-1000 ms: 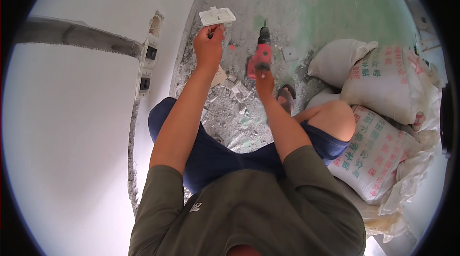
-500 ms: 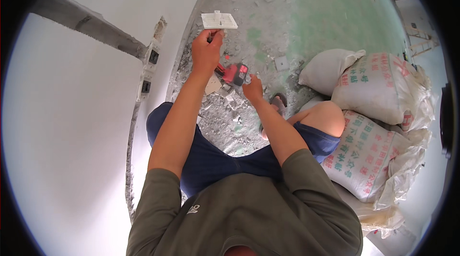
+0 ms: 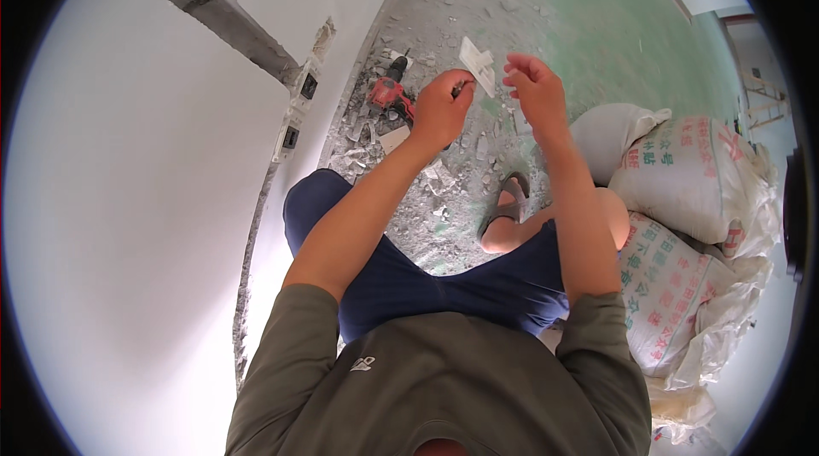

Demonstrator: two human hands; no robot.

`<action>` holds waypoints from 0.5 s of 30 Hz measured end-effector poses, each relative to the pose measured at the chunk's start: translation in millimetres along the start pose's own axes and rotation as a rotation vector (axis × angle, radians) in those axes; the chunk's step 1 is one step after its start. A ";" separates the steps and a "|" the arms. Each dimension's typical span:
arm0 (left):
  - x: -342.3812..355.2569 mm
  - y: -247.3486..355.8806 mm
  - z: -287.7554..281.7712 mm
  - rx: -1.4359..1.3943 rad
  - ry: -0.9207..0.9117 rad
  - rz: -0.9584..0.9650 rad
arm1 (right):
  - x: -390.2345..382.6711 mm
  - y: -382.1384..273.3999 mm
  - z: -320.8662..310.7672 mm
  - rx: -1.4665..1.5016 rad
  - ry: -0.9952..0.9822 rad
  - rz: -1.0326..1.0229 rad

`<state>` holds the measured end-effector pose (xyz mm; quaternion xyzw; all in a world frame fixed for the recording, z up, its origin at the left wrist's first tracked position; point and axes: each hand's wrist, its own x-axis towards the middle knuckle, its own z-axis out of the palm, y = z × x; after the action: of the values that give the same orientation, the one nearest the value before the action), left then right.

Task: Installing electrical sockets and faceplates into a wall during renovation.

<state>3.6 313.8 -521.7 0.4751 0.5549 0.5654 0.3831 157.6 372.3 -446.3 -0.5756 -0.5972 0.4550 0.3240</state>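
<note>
Left hand (image 3: pixel 441 110): closed, pinching the near edge of a white rectangular plastic plate (image 3: pixel 476 66).
Plate: held tilted in the air between both hands, above the grey, rubble-strewn floor (image 3: pixel 461 4).
Right hand (image 3: pixel 539 99): empty, fingers parted and bent, just beside the plate, apart from it.
Drill: red-and-black cordless drill (image 3: pixel 386 93) lying on the floor near the white wall (image 3: pixel 145 200), partly hidden behind the left hand.
Sacks: bulging white woven sacks (image 3: pixel 670 168) piled at the person's right.

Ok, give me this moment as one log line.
left hand: holding plate | right hand: beside plate, fingers parted | drill: lying on floor among rubble | sacks: piled at right
</note>
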 end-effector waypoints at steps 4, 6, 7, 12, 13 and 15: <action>-3.1 14.4 -0.8 -0.054 -0.076 -0.043 | -11.3 0.9 -20.8 -0.255 -0.076 -0.116; -2.8 20.9 -3.9 -0.073 -0.094 -0.055 | -11.6 0.3 -24.8 0.022 -0.065 0.087; -2.6 24.7 -3.6 -0.082 -0.101 -0.050 | -11.4 -0.8 -27.7 0.016 -0.054 0.085; -1.6 36.3 -13.6 -0.260 -0.141 -0.167 | -16.9 -21.1 -4.8 0.500 -0.287 0.132; -0.2 38.0 -15.2 -0.260 -0.143 -0.166 | -16.1 -19.1 -2.1 0.501 -0.285 0.131; 1.9 40.3 -17.1 -0.276 -0.145 -0.222 | -15.3 -14.8 1.3 0.231 -0.221 -0.059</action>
<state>-9.6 307.4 -480.3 0.3931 0.4920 0.5548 0.5437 152.5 358.2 -431.1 -0.4632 -0.5897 0.5713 0.3338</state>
